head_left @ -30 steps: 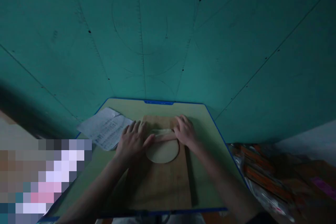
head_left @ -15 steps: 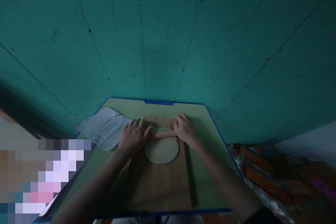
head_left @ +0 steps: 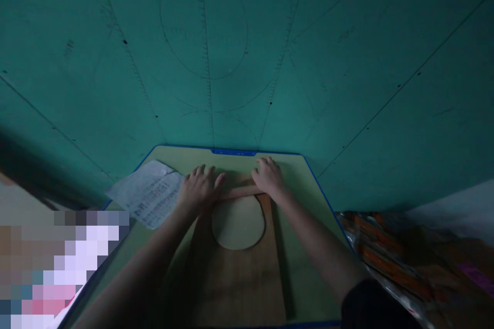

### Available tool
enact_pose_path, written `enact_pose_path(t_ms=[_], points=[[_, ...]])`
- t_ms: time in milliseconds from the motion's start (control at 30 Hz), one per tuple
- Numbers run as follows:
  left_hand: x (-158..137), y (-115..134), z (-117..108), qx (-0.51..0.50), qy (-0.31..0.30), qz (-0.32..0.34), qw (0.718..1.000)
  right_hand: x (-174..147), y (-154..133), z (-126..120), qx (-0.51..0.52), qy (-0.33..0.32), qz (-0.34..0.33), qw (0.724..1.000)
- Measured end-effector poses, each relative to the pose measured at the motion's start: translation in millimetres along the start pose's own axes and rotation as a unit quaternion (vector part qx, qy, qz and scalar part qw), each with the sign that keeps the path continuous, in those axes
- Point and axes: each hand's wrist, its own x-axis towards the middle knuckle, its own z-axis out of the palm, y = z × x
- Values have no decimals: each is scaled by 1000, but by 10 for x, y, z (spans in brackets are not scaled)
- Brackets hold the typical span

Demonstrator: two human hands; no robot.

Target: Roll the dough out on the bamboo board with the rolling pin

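A wooden rolling pin lies across the cutting board, at the far edge of a flat, rounded sheet of dough. My left hand presses on the pin's left end, its thumb pointing away from me and its fingertips lifted. My right hand rests over the right end with the fingers curled forward. Both hands cover the ends of the pin. The dough lies flat on the board, nearer to me than the pin.
A printed paper sheet lies on the pale table left of my left hand, overhanging its edge. A green wall rises behind. Plastic-wrapped items are piled on the right. A blurred patch hides the lower left.
The rolling pin has moved away from me with both hands, from over the dough's far part to its far edge. More of the dough shows. The view has shifted slightly.
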Motion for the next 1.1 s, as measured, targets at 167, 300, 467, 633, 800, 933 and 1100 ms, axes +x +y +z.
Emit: enact_pose_path(t_ms=[167,300,467,633,800,933,1100], points=[[254,-69,-12,-15,-32,-27,999,293,-85,31,-19,-19,14,1000],[25,2,-37,1,-19,-5,1000,138,-34,33,-8,-36,-8,999],[-616,105,-3,19,47,88,995,-524,185,4,42,-66,-79,994],[-839,20,59,4,67,173,983,-1032,313,-7,70,-43,-158,984],[-456,48,73,2,44,124,991,-724,217,25,51,-26,-41,998],[-100,73,81,9,29,86,996,-288,150,-4,34,-20,-12,999],[193,43,33,-1,-33,39,999,6,93,-61,14,-47,0,999]])
